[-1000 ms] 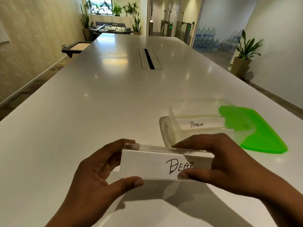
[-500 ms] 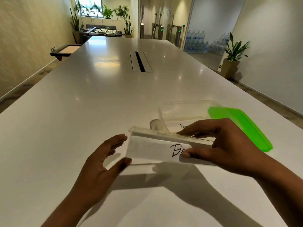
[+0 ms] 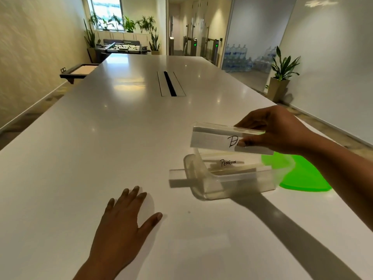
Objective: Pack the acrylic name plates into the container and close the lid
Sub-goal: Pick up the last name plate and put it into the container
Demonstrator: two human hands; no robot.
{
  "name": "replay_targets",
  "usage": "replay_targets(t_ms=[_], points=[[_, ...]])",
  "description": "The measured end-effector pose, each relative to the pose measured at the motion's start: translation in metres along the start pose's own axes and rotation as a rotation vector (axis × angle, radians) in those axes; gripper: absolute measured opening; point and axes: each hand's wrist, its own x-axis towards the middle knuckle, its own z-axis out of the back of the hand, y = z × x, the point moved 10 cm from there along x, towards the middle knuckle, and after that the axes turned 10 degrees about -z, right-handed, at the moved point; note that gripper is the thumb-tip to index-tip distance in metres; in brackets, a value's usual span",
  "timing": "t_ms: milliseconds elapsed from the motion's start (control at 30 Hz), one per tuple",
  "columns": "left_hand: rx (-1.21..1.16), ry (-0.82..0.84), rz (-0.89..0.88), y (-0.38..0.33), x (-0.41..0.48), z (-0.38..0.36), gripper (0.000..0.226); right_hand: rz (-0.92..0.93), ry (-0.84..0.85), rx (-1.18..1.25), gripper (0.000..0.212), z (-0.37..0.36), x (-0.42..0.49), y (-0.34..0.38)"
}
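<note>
My right hand [image 3: 278,130] grips a clear acrylic name plate [image 3: 214,139] by its right end and holds it in the air just above the clear plastic container [image 3: 203,185]. The plate's white card shows handwriting partly covered by my thumb. Inside the container lies another name plate [image 3: 229,163] marked "PENGUIN". The green lid [image 3: 302,176] lies flat on the table to the right of the container, partly behind it. My left hand [image 3: 123,229] rests flat on the table at the lower left, fingers spread, holding nothing.
The long white table [image 3: 101,148] stretches far ahead, with a cable slot [image 3: 169,83] in its middle. A potted plant [image 3: 280,77] and water bottles [image 3: 238,57] stand beyond the table's right edge.
My left hand let go of the name plate and dropped flat to the table. My right hand lifted the plate up and to the right, over the container.
</note>
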Motion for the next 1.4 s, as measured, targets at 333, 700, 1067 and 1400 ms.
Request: replay_targets(t_ms=[333, 700, 1067, 1400], points=[[0.01, -0.008, 0.013, -0.001, 0.0, 0.001, 0.088, -0.102, 0.048, -0.209, 0.036, -0.016, 0.036, -0.054], [0.024, -0.017, 0.007, 0.0, 0.0, -0.001, 0.09, -0.118, 0.123, -0.277, 0.037, -0.039, 0.048, -0.073], [0.023, -0.015, 0.01, 0.0, 0.0, 0.001, 0.089, -0.129, 0.179, -0.304, 0.035, -0.064, 0.054, -0.078], [0.004, -0.014, 0.019, 0.001, -0.001, 0.0, 0.091, -0.127, 0.21, -0.328, 0.036, -0.076, 0.053, -0.081]])
